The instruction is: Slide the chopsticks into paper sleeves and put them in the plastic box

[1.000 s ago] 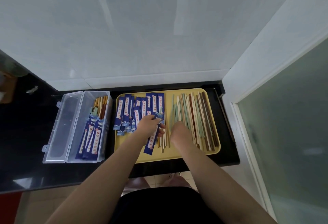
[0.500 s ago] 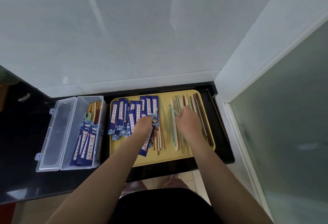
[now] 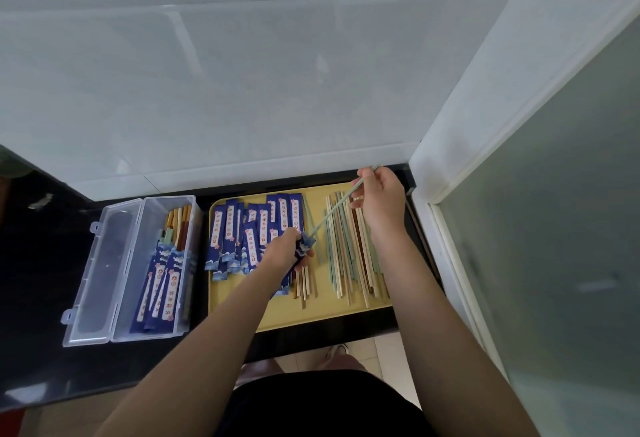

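Now R hand [image 3: 379, 199] pinches green chopsticks [image 3: 332, 209], tips at blue sleeve [image 3: 300, 250] L hand [image 3: 285, 251] grips.

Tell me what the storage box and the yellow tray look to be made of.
The storage box looks like clear, glossy hard plastic: the counter shows through its walls and open lid, and moulded latch tabs line the lid edge. The yellow tray seems matte plastic or melamine, with a smooth, even colour and a rounded raised rim; which one is unclear.
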Motion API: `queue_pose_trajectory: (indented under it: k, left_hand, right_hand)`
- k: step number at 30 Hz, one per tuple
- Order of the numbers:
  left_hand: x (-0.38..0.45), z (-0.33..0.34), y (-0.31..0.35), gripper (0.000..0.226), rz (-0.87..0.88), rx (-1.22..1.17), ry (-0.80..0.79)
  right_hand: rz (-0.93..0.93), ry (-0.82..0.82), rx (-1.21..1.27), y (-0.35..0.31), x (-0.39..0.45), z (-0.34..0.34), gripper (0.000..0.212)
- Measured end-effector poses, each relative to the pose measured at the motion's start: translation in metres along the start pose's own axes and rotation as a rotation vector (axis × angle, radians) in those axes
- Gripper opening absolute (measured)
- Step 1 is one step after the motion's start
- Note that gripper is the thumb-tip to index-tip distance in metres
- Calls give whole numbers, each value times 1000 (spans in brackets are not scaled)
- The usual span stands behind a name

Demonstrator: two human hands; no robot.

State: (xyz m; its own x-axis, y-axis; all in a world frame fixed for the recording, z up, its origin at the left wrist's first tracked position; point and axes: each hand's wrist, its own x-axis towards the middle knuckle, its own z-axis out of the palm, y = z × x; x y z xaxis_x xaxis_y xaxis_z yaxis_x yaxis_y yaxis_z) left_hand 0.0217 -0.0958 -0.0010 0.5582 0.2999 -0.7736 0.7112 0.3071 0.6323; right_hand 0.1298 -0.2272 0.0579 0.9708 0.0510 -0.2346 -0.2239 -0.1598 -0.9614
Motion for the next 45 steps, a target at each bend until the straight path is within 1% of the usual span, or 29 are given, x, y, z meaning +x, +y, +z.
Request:
queue_pose_trajectory:
  k: [4,6,9,18,21,23,24,26,27,30,32,34,35,37,39,40,42,45]
  left_hand:
    - [0,2,1,34,33,-38,-100]
    - [-4,4,3,35,63,-12,-119]
    - [-5,8,8,36,91,35,-125]
    - [-5,6,11,28,71,6,-104]
    - [-6,6,13,29,69,-8,-106]
    - [-10,7,14,32,88,5,-109]
    - [-11,8,15,33,102,22,-115]
    - [-14,10,17,33,125,37,-135]
    - [-15,11,20,32,127,34,-146]
    - [-16,12,26,30,152,31,-153]
    - [-13,12,28,28,197,87,-103]
    - [-13,6,27,26,250,136,-28]
    - [-12,2,26,25,263,142,-24]
    - [-14,-10,24,22,284,170,-65]
    - [-17,-22,24,20,338,243,-71]
    - [-17,-30,25,19,372,288,-28]
    - [-15,-49,26,17,414,346,112]
    - [-6,-91,23,18,390,299,306]
  right_hand:
    - [-11,-24,-64,7,0,3,19]
    - [-26,-38,-111,11,0,4,20]
    - [-63,-37,-143,12,-1,3,19]
    - [-95,80,-76,-3,9,-8,17]
    - [-102,56,-96,-1,9,-7,16]
    - [-133,29,-105,3,5,-3,9]
    - [-155,18,-109,5,2,0,8]
    - [-195,-10,-169,12,-4,5,27]
    - [-205,-34,-225,15,-8,8,29]
    - [-262,-123,-443,27,-20,22,17]
    - [-253,-168,-488,35,-28,29,23]
    - [-188,-196,-442,38,-32,34,31]
    - [-154,-209,-416,39,-33,35,34]
    - [-120,-235,-380,39,-31,41,35]
    - [-94,-255,-333,40,-31,51,34]
    - [-77,-263,-332,41,-32,58,35]
    - [-30,-264,-361,45,-35,69,34]
    - [32,-252,-482,57,-41,90,22]
